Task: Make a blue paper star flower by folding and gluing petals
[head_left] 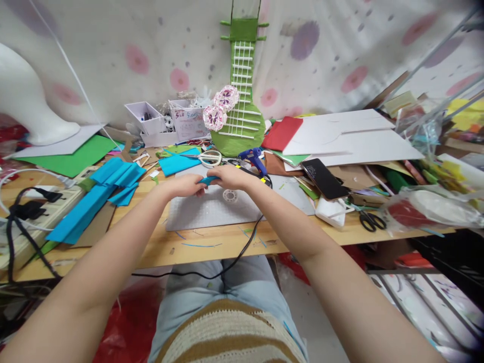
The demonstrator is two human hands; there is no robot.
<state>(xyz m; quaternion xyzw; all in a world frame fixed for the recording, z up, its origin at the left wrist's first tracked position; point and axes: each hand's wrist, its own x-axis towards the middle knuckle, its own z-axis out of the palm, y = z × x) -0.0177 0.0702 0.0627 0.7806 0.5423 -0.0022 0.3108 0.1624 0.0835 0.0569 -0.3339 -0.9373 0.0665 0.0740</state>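
Grips of left hand [188, 185] and right hand [231, 176] are clamped on both ends of a blue paper strip [208, 180], held above the grey mat [196, 209] by the counter's [212, 248] front edge.

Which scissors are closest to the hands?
The white-handled scissors, just behind the right hand; the black-handled scissors lie far off, near the table's right edge.

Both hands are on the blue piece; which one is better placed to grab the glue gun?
Right, probably. The right hand pinches the blue piece just beside the glue gun; the left hand sits on the far side.
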